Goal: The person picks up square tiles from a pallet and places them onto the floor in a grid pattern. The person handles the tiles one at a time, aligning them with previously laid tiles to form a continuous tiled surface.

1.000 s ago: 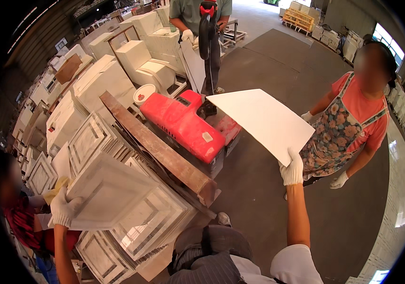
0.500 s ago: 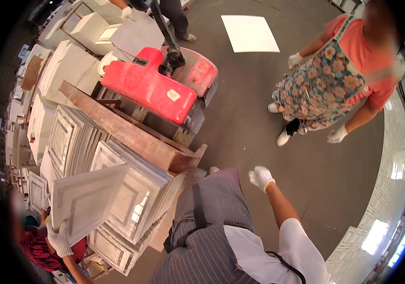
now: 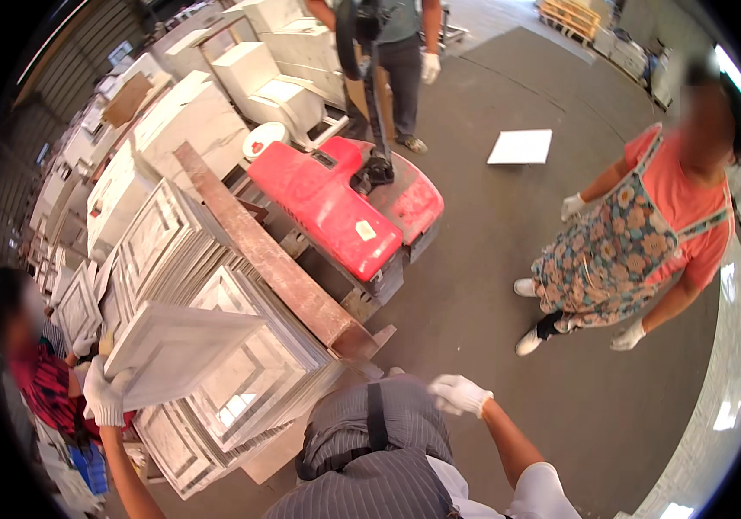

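White panel point(image 3: 182, 350) lifted off the stack point(image 3: 240, 381), gripped by left hand point(image 3: 105, 400); right hand point(image 3: 459, 394) free, fingers loose.

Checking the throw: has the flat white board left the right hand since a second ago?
Yes. The white board now lies on the floor beyond the red pallet truck; the right hand is empty, grip open.

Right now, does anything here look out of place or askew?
Yes. One white panel lies alone on the bare floor, far from the stack of panels. The left hand holds another panel tilted over that stack.
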`<state>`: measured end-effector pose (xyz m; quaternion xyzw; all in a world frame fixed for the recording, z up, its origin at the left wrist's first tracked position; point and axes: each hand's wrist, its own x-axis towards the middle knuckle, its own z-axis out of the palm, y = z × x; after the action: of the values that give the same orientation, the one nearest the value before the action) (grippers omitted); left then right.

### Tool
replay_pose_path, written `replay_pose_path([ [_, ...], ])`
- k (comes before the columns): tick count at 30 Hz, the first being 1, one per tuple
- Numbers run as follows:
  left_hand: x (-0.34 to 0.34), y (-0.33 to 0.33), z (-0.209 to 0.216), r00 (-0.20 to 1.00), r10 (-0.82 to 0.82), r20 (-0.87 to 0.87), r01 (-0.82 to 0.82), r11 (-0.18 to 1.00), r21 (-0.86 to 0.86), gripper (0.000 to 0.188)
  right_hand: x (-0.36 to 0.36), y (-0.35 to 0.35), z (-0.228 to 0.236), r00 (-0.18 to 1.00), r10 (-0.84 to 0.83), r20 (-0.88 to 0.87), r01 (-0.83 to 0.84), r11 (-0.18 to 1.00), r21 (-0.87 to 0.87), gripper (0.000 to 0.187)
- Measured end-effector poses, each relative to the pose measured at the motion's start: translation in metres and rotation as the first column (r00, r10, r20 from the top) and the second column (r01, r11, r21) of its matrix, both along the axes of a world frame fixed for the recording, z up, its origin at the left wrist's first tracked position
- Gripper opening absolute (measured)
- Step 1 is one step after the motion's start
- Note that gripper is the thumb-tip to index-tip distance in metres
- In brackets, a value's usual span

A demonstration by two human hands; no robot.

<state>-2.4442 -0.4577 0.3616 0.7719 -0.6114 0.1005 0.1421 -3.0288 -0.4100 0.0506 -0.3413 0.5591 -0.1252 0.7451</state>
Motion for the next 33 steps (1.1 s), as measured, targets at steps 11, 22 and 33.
replay_pose_path([
  [11, -0.029, 0.026, 0.005, 0.943, -0.003, 0.334, -0.021, 0.997, 0.068, 0.058, 0.267, -0.153, 0.146, 0.656, 0.038, 0.754, -0.212, 0.968, 0.135, 0.084],
  [22, 0.241, 0.159, -0.067, 0.356, 0.102, -0.929, -0.719, 0.665, -0.203, 0.079, 0.357, -0.178, 0.183, 0.629, -0.249, 0.737, 0.090, 0.964, 0.250, 0.053],
  [33, 0.117, 0.001, -0.122, -0.534, 0.254, -0.806, 0.135, 0.967, 0.215, 0.060, 0.342, -0.191, 0.210, 0.785, -0.281, 0.552, 0.163, 0.953, 0.254, 0.063],
])
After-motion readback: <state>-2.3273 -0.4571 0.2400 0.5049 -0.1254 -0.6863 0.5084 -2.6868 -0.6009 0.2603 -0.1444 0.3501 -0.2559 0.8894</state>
